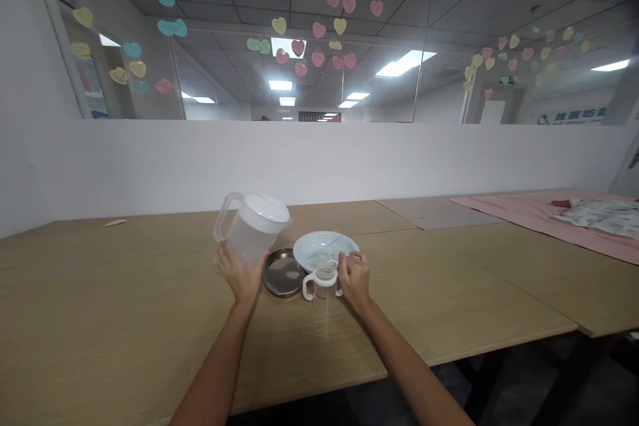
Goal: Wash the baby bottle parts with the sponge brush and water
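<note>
My left hand (239, 273) is wrapped around the lower body of a translucent plastic pitcher (252, 229) with a white lid and a side handle. The pitcher tilts to the right, its spout end pointing toward a clear baby bottle (325, 294) with a white collar and two white handles. No cap covers the bottle's mouth. At the bottle's right handle my right hand (354, 274) is closed, its fingers partly hiding that handle. Behind the bottle lies a white plate (307, 243) with small clear items on it. A round metal dish (283, 273) sits left of the bottle.
The wooden table (150, 319) runs up to a low white wall (309, 163). Above it are glass panes with heart-shaped notes. A pink cloth (529, 213) with a patterned white fabric (604, 216) lies at the far right. A thin flat piece (116, 222) rests far left.
</note>
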`<state>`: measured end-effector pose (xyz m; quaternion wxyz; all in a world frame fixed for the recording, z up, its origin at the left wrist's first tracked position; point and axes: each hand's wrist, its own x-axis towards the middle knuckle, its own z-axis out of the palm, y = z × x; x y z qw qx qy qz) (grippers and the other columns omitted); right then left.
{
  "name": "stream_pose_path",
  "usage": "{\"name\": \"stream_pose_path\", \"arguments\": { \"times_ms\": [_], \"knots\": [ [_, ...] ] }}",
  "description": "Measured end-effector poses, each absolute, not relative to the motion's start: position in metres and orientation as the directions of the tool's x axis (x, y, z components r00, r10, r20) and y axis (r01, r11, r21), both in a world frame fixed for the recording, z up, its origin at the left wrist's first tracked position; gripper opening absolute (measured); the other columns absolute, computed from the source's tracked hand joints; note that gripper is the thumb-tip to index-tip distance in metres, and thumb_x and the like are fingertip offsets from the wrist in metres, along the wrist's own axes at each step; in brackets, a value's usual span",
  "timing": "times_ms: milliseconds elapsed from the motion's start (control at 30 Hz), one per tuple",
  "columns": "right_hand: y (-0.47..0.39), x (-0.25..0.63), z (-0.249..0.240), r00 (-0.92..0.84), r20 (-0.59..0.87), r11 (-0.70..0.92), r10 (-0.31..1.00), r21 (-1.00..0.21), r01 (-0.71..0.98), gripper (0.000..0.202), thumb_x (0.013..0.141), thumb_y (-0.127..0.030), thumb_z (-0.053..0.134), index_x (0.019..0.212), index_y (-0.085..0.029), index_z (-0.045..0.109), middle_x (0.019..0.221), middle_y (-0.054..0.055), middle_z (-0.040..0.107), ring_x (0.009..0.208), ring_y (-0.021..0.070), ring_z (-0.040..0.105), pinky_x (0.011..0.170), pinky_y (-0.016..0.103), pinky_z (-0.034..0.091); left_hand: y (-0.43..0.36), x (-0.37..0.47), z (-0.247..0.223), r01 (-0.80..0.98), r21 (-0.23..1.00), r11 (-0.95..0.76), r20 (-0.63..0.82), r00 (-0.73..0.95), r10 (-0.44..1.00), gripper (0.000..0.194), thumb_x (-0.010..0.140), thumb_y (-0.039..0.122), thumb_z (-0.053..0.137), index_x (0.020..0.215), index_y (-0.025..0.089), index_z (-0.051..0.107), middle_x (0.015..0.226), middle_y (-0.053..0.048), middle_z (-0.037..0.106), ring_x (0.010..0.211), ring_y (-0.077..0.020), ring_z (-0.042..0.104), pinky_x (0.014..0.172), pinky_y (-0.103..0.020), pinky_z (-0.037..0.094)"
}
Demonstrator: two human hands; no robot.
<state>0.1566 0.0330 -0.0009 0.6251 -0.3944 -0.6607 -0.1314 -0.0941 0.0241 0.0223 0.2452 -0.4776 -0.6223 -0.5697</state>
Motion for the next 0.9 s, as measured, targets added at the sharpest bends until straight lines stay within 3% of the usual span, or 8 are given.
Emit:
{"name": "stream_pose_path", "arguments": {
  "times_ms": [167, 300, 533, 900],
  "knots": [
    [0.0341, 0.1570, -0.0016, 0.093, 0.932, 0.649, 0.349, -0.313, 0.694, 0.047, 0.093, -0.024, 0.035, 0.046, -0.020, 0.035, 0.042, -0.005, 0.036, 0.045, 0.0098, 0.034, 0.075, 0.029, 0.038, 0.0221, -0.0904, 0.0210, 0.969, 0.203, -0.142, 0.934, -0.148, 0.324, 0.081, 0.076, 0.050, 0.059, 0.137, 0.006, 0.030, 0.138, -0.026, 0.034, 0.132, -0.0383, 0.025, 0.108, -0.059, 0.009],
    [0.0335, 0.1567, -0.0003, 0.101, 0.932, 0.647, 0.349, -0.317, 0.693, 0.046, 0.092, -0.024, 0.036, 0.046, -0.020, 0.034, 0.043, -0.006, 0.035, 0.045, 0.0097, 0.033, 0.076, 0.029, 0.038, 0.0224, -0.0880, 0.0202, 0.982, 0.081, -0.173, 0.937, -0.016, 0.349, 0.074, 0.080, 0.045, 0.056, 0.138, 0.007, 0.030, 0.140, -0.025, 0.034, 0.134, -0.0364, 0.022, 0.109, -0.058, 0.006],
    [0.0334, 0.1572, 0.0001, 0.099, 0.931, 0.638, 0.351, -0.316, 0.702, 0.046, 0.092, -0.024, 0.035, 0.046, -0.020, 0.033, 0.043, -0.005, 0.035, 0.045, 0.0095, 0.033, 0.074, 0.029, 0.038, 0.0210, -0.0876, 0.0206, 0.981, 0.004, -0.196, 0.922, 0.073, 0.380, 0.072, 0.080, 0.043, 0.057, 0.137, 0.008, 0.033, 0.141, -0.023, 0.034, 0.134, -0.0351, 0.024, 0.109, -0.057, 0.007],
    [0.0337, 0.1571, 0.0003, 0.095, 0.932, 0.645, 0.351, -0.314, 0.697, 0.046, 0.092, -0.025, 0.035, 0.046, -0.021, 0.032, 0.043, -0.006, 0.034, 0.045, 0.0094, 0.031, 0.073, 0.029, 0.038, 0.0192, -0.0870, 0.0217, 0.979, -0.002, -0.203, 0.909, 0.086, 0.407, 0.069, 0.078, 0.040, 0.059, 0.136, 0.009, 0.036, 0.142, -0.022, 0.034, 0.135, -0.0351, 0.024, 0.110, -0.058, 0.007]
  ]
}}
